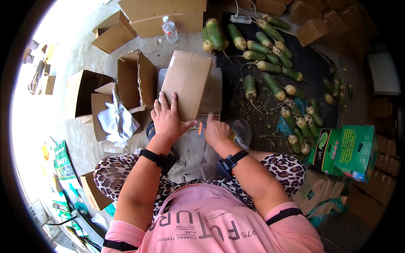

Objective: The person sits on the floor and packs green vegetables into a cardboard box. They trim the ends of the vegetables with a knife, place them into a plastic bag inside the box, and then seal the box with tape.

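Note:
A closed brown cardboard box (188,80) lies in front of me on a grey, flat-topped stand (216,86). My left hand (166,116) rests on its near left part, fingers spread and thumb reaching toward the near edge. Beside the near right corner is my right hand (217,131), its fingers curled and slightly smeared by motion. A small orange piece (201,129) shows at those fingers, and a bit of yellow shows at the palm's other side; I cannot make out what the held thing is.
Opened cartons (137,80) stand at left, with silvery crumpled sheeting (116,120) over one. A water bottle (169,29) stands at the back. Many green radishes (274,86) lie on dark sheeting at right, near a power strip (241,19). Green printed boxes (354,149) sit farther right.

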`<state>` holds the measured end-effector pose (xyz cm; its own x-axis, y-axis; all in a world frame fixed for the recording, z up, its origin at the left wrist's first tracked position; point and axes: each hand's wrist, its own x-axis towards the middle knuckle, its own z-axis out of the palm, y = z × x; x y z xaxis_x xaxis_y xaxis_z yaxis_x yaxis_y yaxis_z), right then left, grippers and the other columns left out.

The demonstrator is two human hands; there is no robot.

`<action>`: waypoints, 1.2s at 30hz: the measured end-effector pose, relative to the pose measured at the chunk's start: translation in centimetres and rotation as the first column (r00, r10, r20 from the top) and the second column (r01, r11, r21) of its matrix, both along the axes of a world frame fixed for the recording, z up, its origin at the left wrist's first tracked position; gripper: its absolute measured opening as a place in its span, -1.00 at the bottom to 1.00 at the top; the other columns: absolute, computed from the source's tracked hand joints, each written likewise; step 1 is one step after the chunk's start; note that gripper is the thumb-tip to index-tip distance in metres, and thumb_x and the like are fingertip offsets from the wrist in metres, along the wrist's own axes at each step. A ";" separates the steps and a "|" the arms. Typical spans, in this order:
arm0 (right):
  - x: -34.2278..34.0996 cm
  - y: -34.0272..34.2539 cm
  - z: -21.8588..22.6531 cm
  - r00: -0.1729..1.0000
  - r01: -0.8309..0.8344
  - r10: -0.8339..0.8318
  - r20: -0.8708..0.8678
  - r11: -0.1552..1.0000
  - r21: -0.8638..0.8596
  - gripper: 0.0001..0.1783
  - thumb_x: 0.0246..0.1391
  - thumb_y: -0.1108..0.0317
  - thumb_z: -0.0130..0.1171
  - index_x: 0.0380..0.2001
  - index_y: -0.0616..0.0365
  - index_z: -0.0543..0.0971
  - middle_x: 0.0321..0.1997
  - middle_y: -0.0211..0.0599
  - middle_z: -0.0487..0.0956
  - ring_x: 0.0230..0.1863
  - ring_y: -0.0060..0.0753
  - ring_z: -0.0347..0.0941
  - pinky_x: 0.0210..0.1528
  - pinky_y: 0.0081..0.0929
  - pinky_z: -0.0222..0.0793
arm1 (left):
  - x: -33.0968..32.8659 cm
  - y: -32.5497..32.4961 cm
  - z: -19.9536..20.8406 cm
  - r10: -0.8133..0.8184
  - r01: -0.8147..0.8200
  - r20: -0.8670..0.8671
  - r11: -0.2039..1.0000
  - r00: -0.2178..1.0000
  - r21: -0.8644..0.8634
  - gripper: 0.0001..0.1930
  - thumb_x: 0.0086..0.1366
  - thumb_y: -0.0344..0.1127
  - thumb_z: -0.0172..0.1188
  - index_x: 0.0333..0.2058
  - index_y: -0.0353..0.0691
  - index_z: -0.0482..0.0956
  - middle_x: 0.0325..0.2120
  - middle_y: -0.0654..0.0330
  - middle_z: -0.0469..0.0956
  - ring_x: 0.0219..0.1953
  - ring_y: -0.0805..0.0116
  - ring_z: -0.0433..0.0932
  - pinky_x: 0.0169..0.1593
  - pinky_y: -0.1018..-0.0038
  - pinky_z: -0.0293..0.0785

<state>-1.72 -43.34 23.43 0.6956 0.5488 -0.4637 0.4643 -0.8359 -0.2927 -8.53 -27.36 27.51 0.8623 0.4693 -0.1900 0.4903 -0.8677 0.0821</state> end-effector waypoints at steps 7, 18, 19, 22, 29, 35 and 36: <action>-0.2 2.0 -4.4 0.993 -0.119 0.119 0.005 0.992 0.042 -0.67 0.07 0.23 0.12 -0.19 0.24 0.61 -0.34 0.02 0.66 -0.25 -0.01 0.64 -0.22 -0.13 0.51 | 0.3 0.1 0.0 -0.025 0.025 -0.005 0.998 1.000 -0.057 0.25 -0.21 0.34 0.42 0.37 -0.22 0.07 0.37 -0.30 -0.09 0.39 -0.32 -0.08 0.40 -0.08 -0.24; 15.2 7.3 5.1 0.969 -0.051 0.107 0.224 0.969 -0.243 -0.48 0.08 0.37 0.05 0.13 0.30 0.33 -0.11 0.10 0.64 -0.06 -0.04 0.61 -0.04 -0.21 0.52 | -8.3 -5.0 -1.7 0.136 -0.179 -0.118 0.675 0.984 -0.716 -0.23 0.24 -0.20 0.22 0.32 -0.38 0.10 0.30 -0.15 0.17 0.31 0.03 0.22 0.31 0.23 0.18; 16.6 8.2 5.7 0.951 -0.087 0.149 0.273 0.970 -0.227 -0.49 0.08 0.38 0.05 0.13 0.26 0.34 -0.12 0.07 0.64 -0.07 -0.03 0.61 -0.05 -0.20 0.52 | -8.8 -4.7 -2.9 0.220 -0.301 -0.222 0.444 0.950 -0.844 -0.25 0.25 -0.26 0.21 0.33 -0.37 0.09 0.28 -0.15 0.21 0.26 0.05 0.30 0.26 0.26 0.29; 19.1 10.7 6.2 0.909 -0.255 0.331 0.255 0.923 -0.288 -0.52 0.11 0.38 0.01 0.14 0.13 0.38 -0.13 -0.03 0.65 -0.06 -0.01 0.60 -0.05 -0.16 0.51 | -7.9 -4.2 -5.8 0.704 -0.217 0.029 0.258 0.710 -0.941 -0.27 0.23 -0.44 0.13 0.35 -0.33 0.05 0.21 -0.09 0.28 0.11 0.15 0.41 0.09 0.35 0.44; 16.8 6.8 5.5 0.990 -0.079 0.103 0.092 0.969 -0.235 -0.52 -0.08 0.22 0.29 -0.04 0.10 0.49 -0.05 -0.04 0.61 0.05 0.09 0.50 0.06 -0.09 0.43 | -3.6 -2.7 -4.4 0.768 -0.206 0.222 0.417 0.600 -0.885 -0.23 0.06 -0.49 0.04 0.31 -0.42 0.08 0.14 -0.21 0.22 0.20 -0.08 0.24 0.29 0.25 0.20; 10.3 -0.5 5.4 0.990 0.093 -0.108 -0.086 0.982 -0.167 -0.38 -0.13 0.10 0.33 -0.01 0.22 0.52 0.00 0.10 0.58 0.07 0.09 0.50 0.10 -0.14 0.41 | -0.5 4.6 -8.6 0.784 -0.081 0.209 0.313 0.585 -0.946 -0.33 0.06 -0.43 0.00 0.22 -0.46 0.28 0.08 -0.21 0.40 0.17 -0.09 0.35 0.29 0.28 0.22; 9.7 -0.9 5.5 0.986 0.119 -0.135 -0.094 0.980 -0.161 -0.36 -0.14 0.09 0.33 -0.01 0.25 0.51 0.00 0.12 0.58 0.07 0.09 0.50 0.11 -0.14 0.40 | 0.1 5.2 -8.2 0.772 -0.022 0.250 0.322 0.584 -0.946 -0.36 0.07 -0.45 0.00 0.21 -0.46 0.31 0.04 -0.20 0.44 0.14 -0.04 0.40 0.27 0.30 0.26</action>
